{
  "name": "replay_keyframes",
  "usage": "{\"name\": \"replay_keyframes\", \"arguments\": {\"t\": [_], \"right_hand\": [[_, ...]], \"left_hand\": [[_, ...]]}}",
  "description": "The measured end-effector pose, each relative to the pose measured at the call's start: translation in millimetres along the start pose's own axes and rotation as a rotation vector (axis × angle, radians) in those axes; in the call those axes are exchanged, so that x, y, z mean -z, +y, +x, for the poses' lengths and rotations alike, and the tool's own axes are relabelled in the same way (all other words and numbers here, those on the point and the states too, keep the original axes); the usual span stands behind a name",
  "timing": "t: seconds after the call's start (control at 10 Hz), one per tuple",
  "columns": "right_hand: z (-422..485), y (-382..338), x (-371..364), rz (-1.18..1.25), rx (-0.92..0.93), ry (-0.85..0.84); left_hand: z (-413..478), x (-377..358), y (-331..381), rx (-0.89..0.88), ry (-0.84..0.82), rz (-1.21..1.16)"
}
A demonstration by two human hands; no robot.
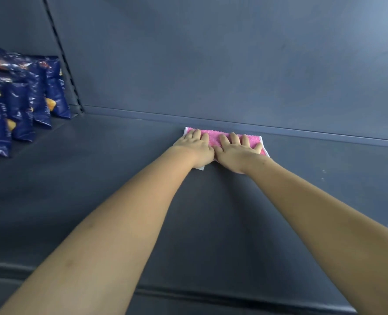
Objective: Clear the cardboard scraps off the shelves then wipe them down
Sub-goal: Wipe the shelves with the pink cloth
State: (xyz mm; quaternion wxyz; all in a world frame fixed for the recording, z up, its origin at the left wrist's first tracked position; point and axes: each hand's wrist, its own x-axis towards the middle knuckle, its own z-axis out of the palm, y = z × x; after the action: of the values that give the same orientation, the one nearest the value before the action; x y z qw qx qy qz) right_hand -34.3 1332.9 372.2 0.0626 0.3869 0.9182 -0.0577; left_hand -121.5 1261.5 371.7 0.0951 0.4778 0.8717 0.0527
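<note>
A pink cloth with a white edge (pixel 213 138) lies flat on the dark grey shelf (pixel 111 178), close to the back wall. My left hand (pixel 196 147) presses down on the cloth's left half with its fingers straight. My right hand (pixel 238 150) presses on the right half, fingers spread flat, right beside the left hand. Both arms reach far forward across the shelf. No cardboard scraps show on this shelf.
Several dark blue snack bags (pixel 18 98) stand in a row at the far left of the shelf, beside a slotted upright (pixel 63 60). The grey back panel (pixel 234 64) rises just behind the cloth. The shelf's front lip (pixel 211 294) runs along the bottom.
</note>
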Motion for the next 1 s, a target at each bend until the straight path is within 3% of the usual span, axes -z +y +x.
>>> {"name": "replay_keyframes", "arguments": {"t": [0.7, 1.0], "right_hand": [[-161.8, -87.1, -37.6, -0.059, 0.198, 0.029], [-187.9, -98.3, -42.7, -0.084, 0.222, 0.025]], "left_hand": [[-199.3, -14.9, -62.7, 0.026, 0.028, 0.05], [-227.7, -20.2, -69.1, 0.044, 0.049, 0.088]]}}
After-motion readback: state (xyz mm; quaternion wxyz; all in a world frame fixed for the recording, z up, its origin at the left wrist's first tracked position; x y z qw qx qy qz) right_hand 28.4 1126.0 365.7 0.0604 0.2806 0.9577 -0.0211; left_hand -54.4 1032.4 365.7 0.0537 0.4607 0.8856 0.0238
